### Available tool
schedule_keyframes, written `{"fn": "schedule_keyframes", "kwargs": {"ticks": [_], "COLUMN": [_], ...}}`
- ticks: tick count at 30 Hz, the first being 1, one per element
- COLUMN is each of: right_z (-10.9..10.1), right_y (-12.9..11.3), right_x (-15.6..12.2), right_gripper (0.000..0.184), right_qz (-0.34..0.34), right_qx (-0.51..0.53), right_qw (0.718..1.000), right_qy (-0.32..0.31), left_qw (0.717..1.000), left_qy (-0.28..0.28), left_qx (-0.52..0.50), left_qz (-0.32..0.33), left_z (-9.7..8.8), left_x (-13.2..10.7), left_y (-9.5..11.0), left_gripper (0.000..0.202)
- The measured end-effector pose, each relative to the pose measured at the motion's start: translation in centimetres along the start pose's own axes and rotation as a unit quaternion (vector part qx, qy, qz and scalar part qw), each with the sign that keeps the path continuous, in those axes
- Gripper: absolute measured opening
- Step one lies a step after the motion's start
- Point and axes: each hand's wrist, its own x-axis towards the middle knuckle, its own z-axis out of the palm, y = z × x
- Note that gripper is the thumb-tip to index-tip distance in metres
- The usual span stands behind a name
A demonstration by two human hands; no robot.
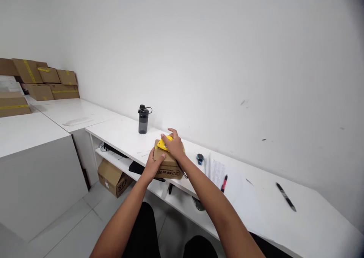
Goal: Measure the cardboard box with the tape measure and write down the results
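A small brown cardboard box point(170, 172) with dark printing on its near side sits at the front of the white shelf top. My left hand point(154, 164) is closed around its left side, thumb on the upper face. On top of the box, my right hand point(174, 144) grips a compact yellow tool that looks like a tape measure point(162, 143). The thumb presses on it while the index finger sticks out beyond it. My right palm hides part of this tool. A black cord hangs by the right wrist, at the box's right edge.
Behind stands a dark water bottle point(143, 120) against the wall. To the right lie a watch point(200, 159), papers point(217, 172), a red-and-black pen point(224, 183) and a dark marker point(286, 196). Taped cartons point(65, 91) are stacked far left. An open carton point(113, 176) stands below.
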Motion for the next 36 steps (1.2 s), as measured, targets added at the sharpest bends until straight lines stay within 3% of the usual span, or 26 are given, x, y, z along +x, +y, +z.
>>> {"fn": "schedule_keyframes", "kwargs": {"ticks": [4, 9, 17, 27, 31, 36], "right_z": [-0.8, -0.3, -1.8, -3.2, -3.7, -6.8], "right_y": [0.9, 1.8, 1.6, 1.2, 1.3, 2.3], "right_x": [1.8, 3.2, 4.0, 3.8, 3.9, 3.3], "right_gripper": [0.052, 0.054, 0.053, 0.052, 0.054, 0.055], "right_qz": [-0.121, -0.162, -0.17, -0.197, -0.19, -0.159], "right_qx": [-0.173, -0.204, -0.221, -0.287, -0.291, -0.313], "right_qw": [0.977, 0.963, 0.95, 0.925, 0.926, 0.925], "right_qy": [-0.032, -0.065, -0.141, -0.154, -0.148, -0.144], "left_qw": [0.995, 0.996, 0.996, 0.998, 0.994, 0.989], "left_qy": [-0.083, -0.083, -0.051, 0.006, 0.002, -0.003], "left_qx": [-0.046, -0.033, -0.056, 0.019, 0.072, 0.105], "left_qz": [-0.016, -0.012, 0.043, 0.058, 0.081, 0.099], "left_z": [1.4, 1.8, 2.5, 2.8, 2.2, 1.4], "left_x": [2.5, 3.8, 3.2, 3.0, 3.4, 3.8], "left_y": [-0.3, -1.0, -1.3, -0.7, -0.9, -1.0], "left_gripper": [0.061, 0.052, 0.076, 0.062, 0.057, 0.051]}}
